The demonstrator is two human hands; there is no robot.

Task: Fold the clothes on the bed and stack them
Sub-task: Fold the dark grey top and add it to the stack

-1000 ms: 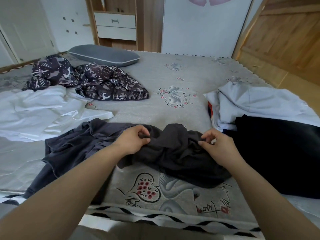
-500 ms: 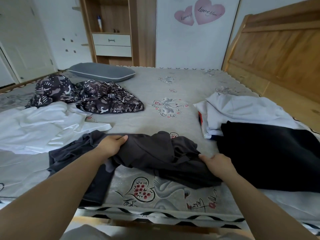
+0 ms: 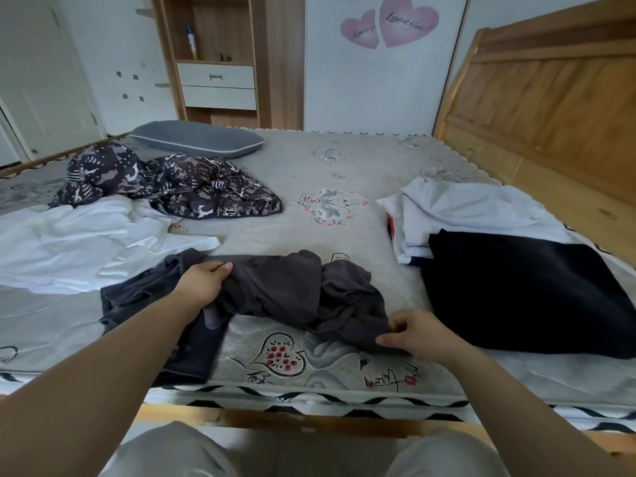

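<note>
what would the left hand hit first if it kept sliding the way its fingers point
The left hand points right along the dark grey garment it grips, so it would probably meet that garment's bunched folds first; beyond them lies the black garment. Depth is unclear.

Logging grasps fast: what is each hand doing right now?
Left hand: closed on the dark grey garment, gripping its upper edge.
Right hand: closed on the same garment, pinching its lower right edge.
</note>
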